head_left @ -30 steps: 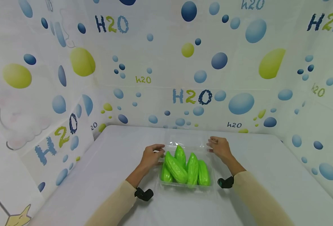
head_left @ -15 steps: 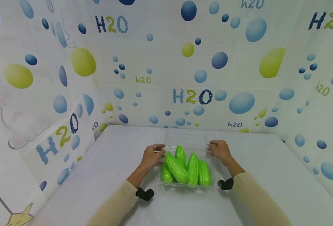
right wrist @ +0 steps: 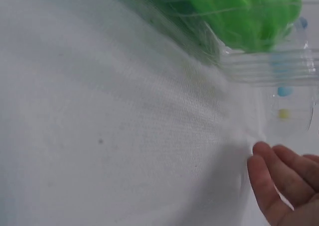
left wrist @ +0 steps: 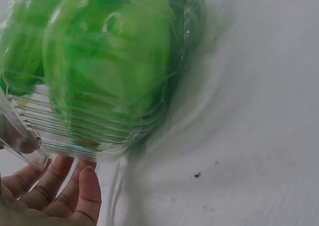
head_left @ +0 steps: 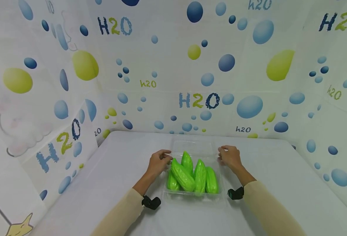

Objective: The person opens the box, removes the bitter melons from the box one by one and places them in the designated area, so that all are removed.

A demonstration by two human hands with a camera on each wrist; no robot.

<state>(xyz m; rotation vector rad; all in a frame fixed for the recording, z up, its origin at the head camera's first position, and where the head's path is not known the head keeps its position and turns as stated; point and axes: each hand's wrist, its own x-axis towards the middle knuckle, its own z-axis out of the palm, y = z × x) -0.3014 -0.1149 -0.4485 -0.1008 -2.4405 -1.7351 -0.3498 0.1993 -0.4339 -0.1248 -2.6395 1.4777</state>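
Note:
A clear plastic clamshell box (head_left: 193, 192) sits on the white table with its lid (head_left: 193, 147) laid back toward the wall. Inside lie several glossy bright green, tapering vegetable shapes (head_left: 183, 175), like bitter melons; their exact kind is unclear. My left hand (head_left: 158, 163) is at the box's back left corner. In the left wrist view, its loosely bent fingers (left wrist: 52, 181) reach the ribbed end of the box and the lid edge, thumb apart. My right hand (head_left: 230, 157) hovers just off the back right corner, and the right wrist view shows its fingertips (right wrist: 264, 148) apart from the plastic.
White cloth covers the table (head_left: 126, 150) on both sides of the box. Behind it stands a wall sheet (head_left: 161, 59) printed with blue and green dots and lettering. A black wrist camera (head_left: 151, 203) is strapped at the left cuff, another wrist camera (head_left: 235, 193) at the right.
The raised lid has dropped flatter toward the back. My right hand has come away slightly to the right from the box, while my left hand has barely moved.

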